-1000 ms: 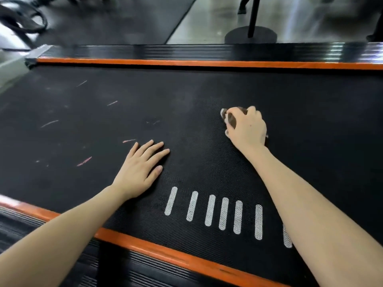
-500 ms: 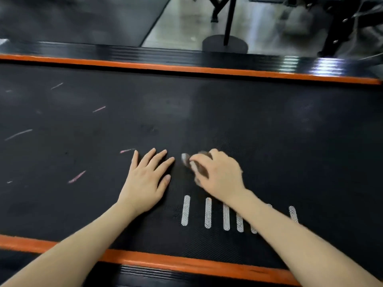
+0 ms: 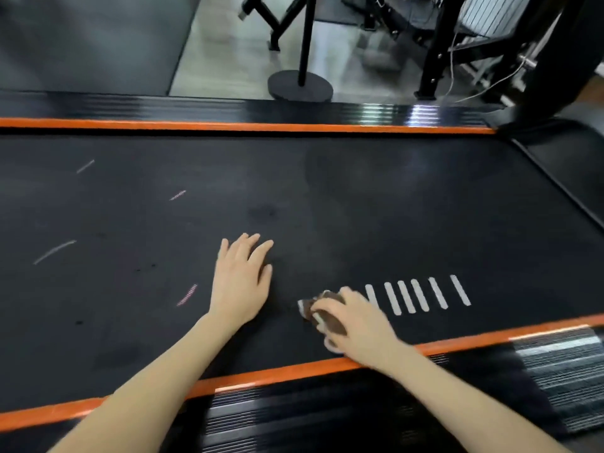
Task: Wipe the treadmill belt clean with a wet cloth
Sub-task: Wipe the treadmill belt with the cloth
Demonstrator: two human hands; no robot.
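My right hand [image 3: 356,325] clamps its grip on the soft, limp cloth [image 3: 327,317], bunched underneath, while my left hand [image 3: 242,282] lies flat on the belt [image 3: 359,197].

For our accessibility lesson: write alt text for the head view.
A right hand grips a dark cloth on a treadmill belt near its orange edge; the left hand rests flat beside it. Pale scuffs mark the belt's left side.

On the belt [image 3: 359,197]: left hand [image 3: 242,282], then cloth [image 3: 336,326] under right hand [image 3: 358,325], then 6 stripes [image 3: 421,294], left to right.
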